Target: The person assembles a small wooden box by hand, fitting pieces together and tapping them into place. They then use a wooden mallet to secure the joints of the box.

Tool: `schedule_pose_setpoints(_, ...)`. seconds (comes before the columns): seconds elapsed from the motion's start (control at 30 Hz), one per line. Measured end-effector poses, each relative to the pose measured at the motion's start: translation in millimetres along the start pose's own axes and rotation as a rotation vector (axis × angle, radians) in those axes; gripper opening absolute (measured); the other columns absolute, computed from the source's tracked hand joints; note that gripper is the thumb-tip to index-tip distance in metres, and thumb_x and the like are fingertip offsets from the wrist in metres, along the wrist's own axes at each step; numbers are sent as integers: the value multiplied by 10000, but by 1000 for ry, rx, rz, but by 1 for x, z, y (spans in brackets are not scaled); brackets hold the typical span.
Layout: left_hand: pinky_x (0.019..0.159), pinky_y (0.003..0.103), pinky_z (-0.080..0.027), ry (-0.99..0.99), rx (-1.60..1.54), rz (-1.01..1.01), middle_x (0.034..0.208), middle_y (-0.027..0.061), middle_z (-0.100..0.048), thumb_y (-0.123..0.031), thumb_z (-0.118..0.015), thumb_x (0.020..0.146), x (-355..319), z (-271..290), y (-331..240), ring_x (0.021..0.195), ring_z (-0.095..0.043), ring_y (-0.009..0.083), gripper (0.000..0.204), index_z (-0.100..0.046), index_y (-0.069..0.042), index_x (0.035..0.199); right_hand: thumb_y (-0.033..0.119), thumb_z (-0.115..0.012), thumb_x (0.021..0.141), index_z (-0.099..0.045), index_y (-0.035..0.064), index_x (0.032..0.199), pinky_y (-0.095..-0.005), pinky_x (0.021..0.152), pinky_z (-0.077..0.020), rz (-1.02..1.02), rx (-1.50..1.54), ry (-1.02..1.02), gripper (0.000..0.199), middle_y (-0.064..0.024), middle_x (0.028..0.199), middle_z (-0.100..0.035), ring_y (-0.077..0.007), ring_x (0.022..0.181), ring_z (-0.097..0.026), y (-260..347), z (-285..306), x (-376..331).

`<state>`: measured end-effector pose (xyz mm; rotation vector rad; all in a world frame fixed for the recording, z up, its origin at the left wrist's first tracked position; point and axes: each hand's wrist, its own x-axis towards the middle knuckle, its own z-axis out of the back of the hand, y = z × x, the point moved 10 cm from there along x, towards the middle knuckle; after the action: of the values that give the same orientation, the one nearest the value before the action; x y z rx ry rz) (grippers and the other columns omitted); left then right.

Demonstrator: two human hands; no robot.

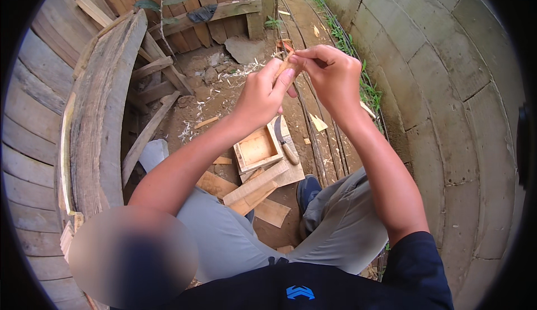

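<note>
A: Small wooden stick (284, 64) – where is it?

B: Raised at the far middle, above the dirt ground (224, 94), pinched between both hands.

A: How do the hands sit?

B: The left hand (262, 94) reaches up from the near left, fingers clamped on the stick's near end. The right hand (330, 75) curls over from the right, fingertips closed on its far end.

A: Counts?

B: One stick, two hands. Below lie one shallow wooden box (257, 149), one knife (284, 142) just right of it, and several flat wood offcuts (254, 189).

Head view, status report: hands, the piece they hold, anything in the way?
Left hand and right hand both pinch a thin wooden stick, raised. Small wooden box and knife on the ground below. Nothing blocking.
</note>
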<state>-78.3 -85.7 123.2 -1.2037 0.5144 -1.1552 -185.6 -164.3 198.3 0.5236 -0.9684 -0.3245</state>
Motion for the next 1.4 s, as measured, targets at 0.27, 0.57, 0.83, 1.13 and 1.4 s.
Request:
schedule_pose_setpoints(0.27,452,247,-461,20,59,-38,776,76,-725,-297,-518,1079,2,-12,0,489,-600,93,291,-589,-18,1121,66,-735,886,-676,-16,960,-400,714,-523,181,-3,180,126,-154,919,-635,-338,814,-658,0,0,5)
schedule_pose_setpoints(0.57,424,229,-449,208,-236,222,791,113,-689,-358,-412,1110,1,-29,22,440,-550,115,356,-551,-34,1158,69,-670,937,-619,-16,1008,-434,769,-508,126,8,378,123,-169,975,-584,-382,879,-620,-22,-23,1)
schedule_pose_setpoints(0.83,414,244,-472,365,-374,268,820,154,-699,-378,-368,1114,2,-32,31,431,-570,147,397,-533,-36,1227,56,-650,906,-602,3,961,-435,823,-508,268,-72,413,91,-145,990,-573,-357,972,-612,-4,-24,-8)
schedule_pose_setpoints(1.13,391,239,-475,234,-341,345,879,170,-710,-372,-381,1113,5,-12,59,452,-604,150,375,-517,-57,1263,157,-667,923,-608,40,968,-433,821,-526,297,-123,292,139,-122,997,-594,-330,971,-638,-16,-44,-5)
schedule_pose_setpoints(1.4,385,215,-447,160,-214,265,896,150,-708,-358,-351,1120,8,-8,57,475,-611,134,374,-523,-44,1229,162,-729,874,-634,50,938,-405,794,-532,322,-169,118,161,-77,925,-611,-286,909,-638,-12,-45,-6)
